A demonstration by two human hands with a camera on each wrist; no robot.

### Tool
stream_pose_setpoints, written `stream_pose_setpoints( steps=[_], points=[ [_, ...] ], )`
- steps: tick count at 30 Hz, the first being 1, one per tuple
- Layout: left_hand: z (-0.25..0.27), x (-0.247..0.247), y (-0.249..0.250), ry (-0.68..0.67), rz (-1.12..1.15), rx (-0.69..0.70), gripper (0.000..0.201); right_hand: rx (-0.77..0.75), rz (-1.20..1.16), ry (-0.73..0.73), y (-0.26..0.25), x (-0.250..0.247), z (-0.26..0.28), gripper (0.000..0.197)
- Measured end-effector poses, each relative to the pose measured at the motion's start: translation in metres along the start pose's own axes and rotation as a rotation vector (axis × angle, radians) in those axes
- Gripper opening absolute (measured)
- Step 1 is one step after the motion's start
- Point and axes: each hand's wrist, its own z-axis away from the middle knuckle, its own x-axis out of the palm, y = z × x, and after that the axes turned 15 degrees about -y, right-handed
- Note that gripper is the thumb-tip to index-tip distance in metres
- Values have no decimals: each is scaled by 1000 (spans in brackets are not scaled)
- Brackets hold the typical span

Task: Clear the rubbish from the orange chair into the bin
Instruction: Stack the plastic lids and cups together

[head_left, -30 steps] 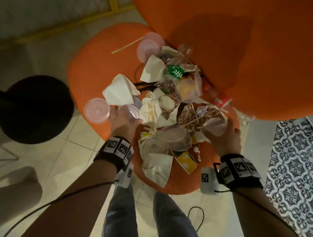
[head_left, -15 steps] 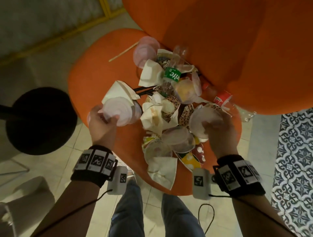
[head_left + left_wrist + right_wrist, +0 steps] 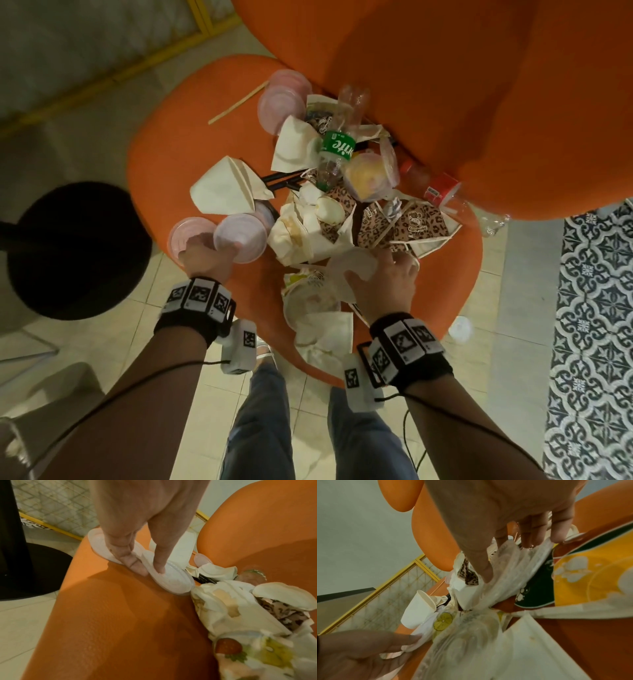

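Note:
The orange chair (image 3: pixel 205 137) carries a heap of rubbish: white paper wrappers (image 3: pixel 226 186), leopard-print paper (image 3: pixel 373 222), a green-labelled bottle (image 3: pixel 337 145) and clear plastic lids. My left hand (image 3: pixel 219 245) is at the seat's left edge. In the left wrist view its thumb and fingers (image 3: pixel 135 563) pinch a round clear lid (image 3: pixel 173 580), with a second lid (image 3: pixel 97 543) under the hand. My right hand (image 3: pixel 376 270) grips another crumpled clear lid (image 3: pixel 510 574) at the front of the heap, over a yellow printed wrapper (image 3: pixel 590 582). No bin is in view.
A black round table base (image 3: pixel 75 250) with its pole stands on the tiled floor left of the chair. The chair's tall orange back (image 3: pixel 462 85) rises behind the heap. A patterned rug (image 3: pixel 596 308) lies on the right. My legs (image 3: pixel 260 428) are below the seat's front edge.
My left hand has taken up a lid and brought it down against the second lid at the seat's edge. My right hand has pulled its clear lid toward the front of the heap.

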Motion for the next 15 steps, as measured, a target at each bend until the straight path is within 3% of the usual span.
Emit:
stream_pose_setpoints(
  steps=[10, 15],
  points=[
    [-6, -11, 2, 5, -23, 48, 41, -34, 31, 1, -2, 0, -5, 56],
    [7, -24, 10, 71, -37, 131, 43, -68, -124, -1, -2, -6, -11, 53]
  ],
)
